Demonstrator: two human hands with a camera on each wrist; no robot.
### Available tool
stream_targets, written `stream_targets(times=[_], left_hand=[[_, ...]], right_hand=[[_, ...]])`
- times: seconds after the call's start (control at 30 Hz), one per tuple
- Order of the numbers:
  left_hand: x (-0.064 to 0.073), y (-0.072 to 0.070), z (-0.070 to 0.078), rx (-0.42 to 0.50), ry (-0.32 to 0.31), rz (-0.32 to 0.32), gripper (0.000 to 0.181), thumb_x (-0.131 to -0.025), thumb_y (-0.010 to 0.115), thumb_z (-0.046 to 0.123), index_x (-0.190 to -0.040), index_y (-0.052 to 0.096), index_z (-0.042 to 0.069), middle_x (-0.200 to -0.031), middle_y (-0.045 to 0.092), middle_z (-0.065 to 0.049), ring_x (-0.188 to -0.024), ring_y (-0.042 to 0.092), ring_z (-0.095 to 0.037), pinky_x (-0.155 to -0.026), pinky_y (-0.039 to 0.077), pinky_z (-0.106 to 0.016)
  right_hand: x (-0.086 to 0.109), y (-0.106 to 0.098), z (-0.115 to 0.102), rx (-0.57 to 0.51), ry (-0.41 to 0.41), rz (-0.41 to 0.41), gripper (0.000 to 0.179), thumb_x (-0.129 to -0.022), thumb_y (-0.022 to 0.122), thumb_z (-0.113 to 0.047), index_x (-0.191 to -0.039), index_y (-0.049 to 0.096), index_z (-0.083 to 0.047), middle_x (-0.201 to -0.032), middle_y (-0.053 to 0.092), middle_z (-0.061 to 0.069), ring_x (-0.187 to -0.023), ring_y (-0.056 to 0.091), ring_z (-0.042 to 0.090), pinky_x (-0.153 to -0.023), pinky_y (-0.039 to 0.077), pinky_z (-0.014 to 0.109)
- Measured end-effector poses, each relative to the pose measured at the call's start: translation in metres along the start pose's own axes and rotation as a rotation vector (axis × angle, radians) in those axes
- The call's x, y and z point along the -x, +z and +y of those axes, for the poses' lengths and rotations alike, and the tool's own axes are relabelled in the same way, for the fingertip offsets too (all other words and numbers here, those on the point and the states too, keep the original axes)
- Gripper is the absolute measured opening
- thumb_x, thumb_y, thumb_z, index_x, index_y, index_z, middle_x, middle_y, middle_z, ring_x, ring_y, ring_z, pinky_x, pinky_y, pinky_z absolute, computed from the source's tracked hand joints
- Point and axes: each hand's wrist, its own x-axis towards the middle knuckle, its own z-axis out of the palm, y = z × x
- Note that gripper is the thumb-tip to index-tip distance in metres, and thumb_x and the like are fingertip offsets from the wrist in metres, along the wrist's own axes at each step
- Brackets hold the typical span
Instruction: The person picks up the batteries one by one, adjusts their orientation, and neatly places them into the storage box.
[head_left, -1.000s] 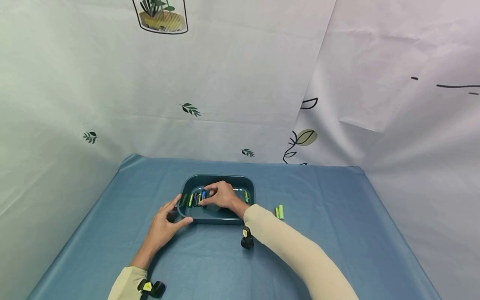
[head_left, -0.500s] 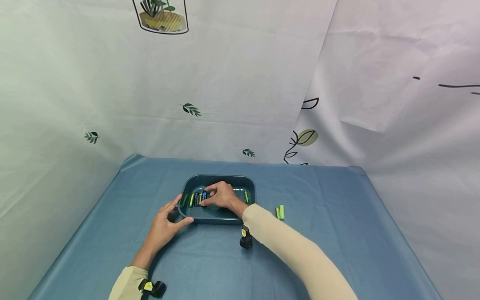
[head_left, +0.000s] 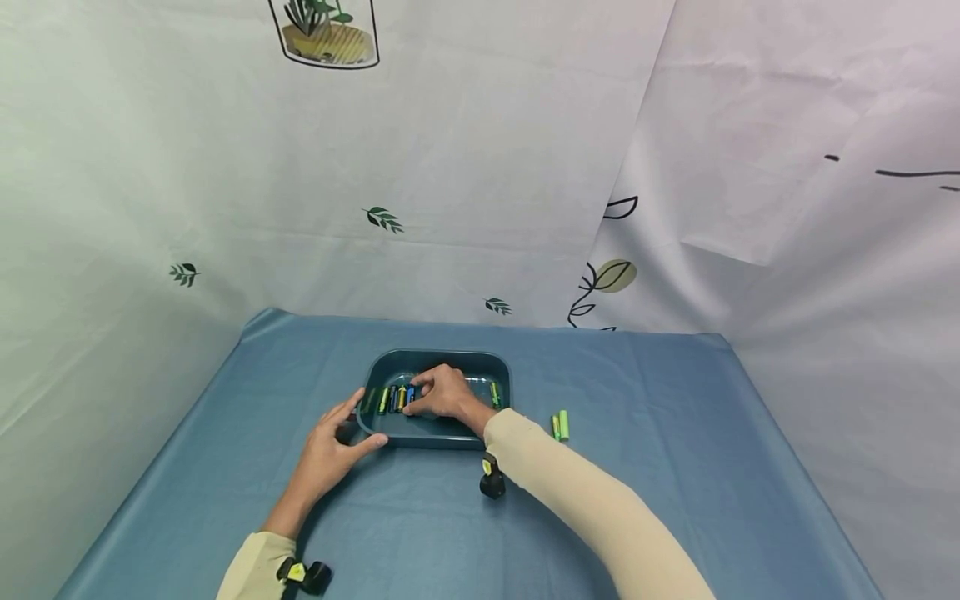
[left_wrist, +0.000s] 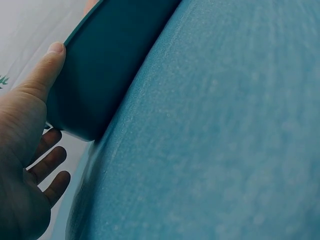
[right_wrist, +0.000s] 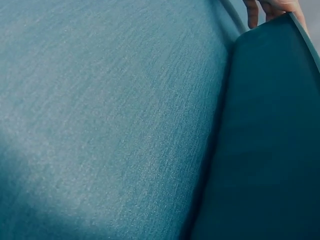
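A dark teal tray (head_left: 435, 442) stands on the blue cloth. Its left front corner is touched by my left hand (head_left: 327, 450), thumb straight at the rim and fingers spread along the side; the left wrist view shows three fingers loosely extended beside the tray wall (left_wrist: 100, 75). Inside the tray, my right hand (head_left: 444, 393) pinches a blue battery (head_left: 411, 391) between thumb and fingertips, at the right end of a row. That row holds a green battery (head_left: 384, 400), a dark one (head_left: 393, 399) and a yellow one (head_left: 401, 398). The tray wall hides my right hand in the right wrist view.
Another green battery (head_left: 495, 394) lies at the tray's right end, beyond my right wrist. On the cloth to the right of the tray are two more green batteries (head_left: 563, 425), side by side. A white printed curtain (head_left: 480, 167) hangs behind the table.
My right hand has come down very slightly toward me with the blue battery. My left hand stays at the tray's corner, and the other batteries lie as before.
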Motion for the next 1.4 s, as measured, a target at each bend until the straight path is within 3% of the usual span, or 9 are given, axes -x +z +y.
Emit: stream_targets(times=[0.8, 1.4], left_hand=[[0.001, -0.0001, -0.0015, 0.002, 0.023, 0.009, 0.092, -0.082, 0.087, 0.041, -0.159, 0.041, 0.02, -0.149, 0.048, -0.025, -0.125, 0.054, -0.045, -0.094, 0.047, -0.064], [0.0012, -0.0004, -0.0003, -0.001, 0.023, 0.006, 0.091, -0.082, 0.086, 0.041, -0.159, 0.041, 0.02, -0.15, 0.047, -0.025, -0.122, 0.054, -0.043, -0.093, 0.046, -0.063]], right_hand=[[0.0024, 0.0009, -0.0008, 0.003, -0.009, 0.018, 0.053, -0.077, 0.092, -0.032, -0.125, 0.075, -0.016, -0.086, 0.064, -0.005, -0.074, 0.057, 0.009, -0.069, 0.051, 0.027], [0.007, -0.0069, -0.0013, -0.098, -0.069, 0.027, 0.047, -0.081, 0.089, -0.028, -0.125, 0.075, -0.015, -0.091, 0.07, -0.002, -0.079, 0.063, 0.008, -0.073, 0.055, 0.028]])
